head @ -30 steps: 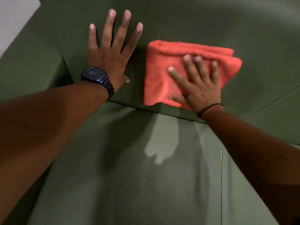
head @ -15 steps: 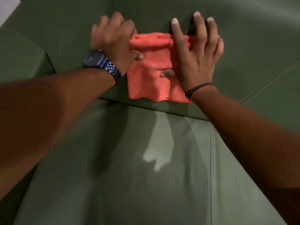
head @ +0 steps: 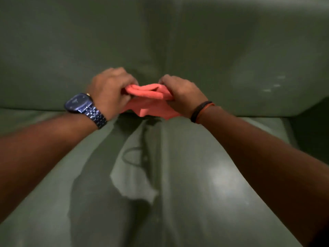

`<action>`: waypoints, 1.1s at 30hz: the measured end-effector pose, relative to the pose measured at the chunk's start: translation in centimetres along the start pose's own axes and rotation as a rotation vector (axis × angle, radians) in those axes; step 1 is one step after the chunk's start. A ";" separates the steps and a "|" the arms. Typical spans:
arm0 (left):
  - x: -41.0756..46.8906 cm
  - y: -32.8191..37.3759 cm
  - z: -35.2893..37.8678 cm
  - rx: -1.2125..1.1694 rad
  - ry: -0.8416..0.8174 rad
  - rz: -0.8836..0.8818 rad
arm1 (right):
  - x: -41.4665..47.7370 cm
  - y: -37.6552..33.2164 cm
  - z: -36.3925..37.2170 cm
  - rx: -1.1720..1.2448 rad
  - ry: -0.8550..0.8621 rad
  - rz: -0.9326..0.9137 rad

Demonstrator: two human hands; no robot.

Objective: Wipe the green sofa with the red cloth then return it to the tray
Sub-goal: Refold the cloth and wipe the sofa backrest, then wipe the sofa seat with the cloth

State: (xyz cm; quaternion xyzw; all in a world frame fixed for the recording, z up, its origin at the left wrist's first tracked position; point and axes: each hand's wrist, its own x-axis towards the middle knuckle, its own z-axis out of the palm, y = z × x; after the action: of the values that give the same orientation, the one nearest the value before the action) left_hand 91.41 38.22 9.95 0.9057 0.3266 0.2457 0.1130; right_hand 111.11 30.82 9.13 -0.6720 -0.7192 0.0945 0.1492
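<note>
Two-cushion green sofa (head: 231, 50) fills view; both hands bunching red cloth (head: 147, 98).

cloth: our red cloth (head: 148, 99) is bunched up, gripped at both ends, right by the backrest
sofa: green sofa (head: 195, 175), smooth seat under it

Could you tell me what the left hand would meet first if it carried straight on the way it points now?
Most likely the sofa's backrest: the left hand, closed on the red cloth, points at it. How near it is cannot be told.
</note>
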 end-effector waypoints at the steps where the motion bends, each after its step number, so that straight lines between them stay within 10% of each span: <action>1: 0.4 2.8 2.0 -0.018 -0.015 -0.009 | -2.4 2.4 -1.0 -0.041 -0.034 0.014; 10: -1.5 24.6 16.3 -0.192 -0.106 0.275 | -27.1 17.2 -5.1 -0.179 0.053 0.183; 16: -14.0 28.6 20.3 -0.076 -0.523 0.522 | -40.8 16.4 3.5 -0.104 -0.336 0.037; 27: -21.7 22.3 23.3 0.225 -0.925 -0.345 | -38.9 11.4 13.3 -0.002 -0.121 0.733; 33: -21.7 21.8 23.4 0.241 -0.889 -0.314 | -39.8 12.8 14.5 -0.173 -0.174 0.314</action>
State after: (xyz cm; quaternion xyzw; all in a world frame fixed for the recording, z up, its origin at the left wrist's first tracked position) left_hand 100.82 6.52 -10.14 0.8693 0.4056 -0.2245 0.1714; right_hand 120.20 -6.82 -12.27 -0.7754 -0.6213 0.1121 0.0118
